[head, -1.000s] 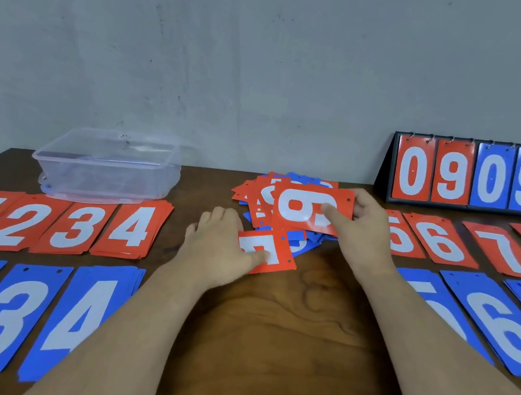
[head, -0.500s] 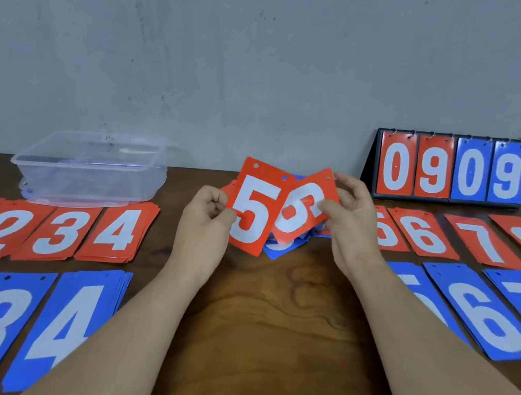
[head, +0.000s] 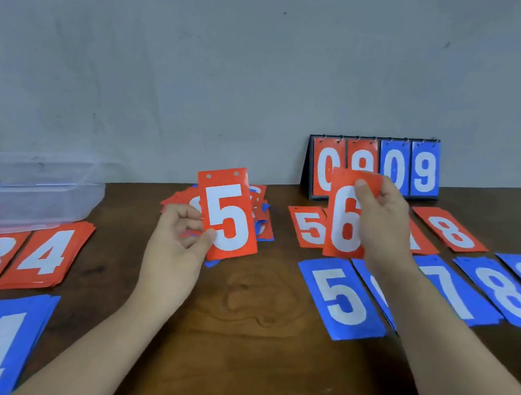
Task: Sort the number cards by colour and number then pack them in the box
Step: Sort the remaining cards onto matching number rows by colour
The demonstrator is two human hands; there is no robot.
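Your hands have drawn apart: your right hand (head: 384,219) pinches the red 6 card (head: 347,219) above the red 5 pile (head: 307,228) on the bench (head: 259,354). Your left hand (head: 175,238) pinches the red 5 card (head: 228,216) over the loose heap (head: 262,218). Released early, the 6 could land on the 5s.

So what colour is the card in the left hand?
The card is red with a white 5; the head view shows it.
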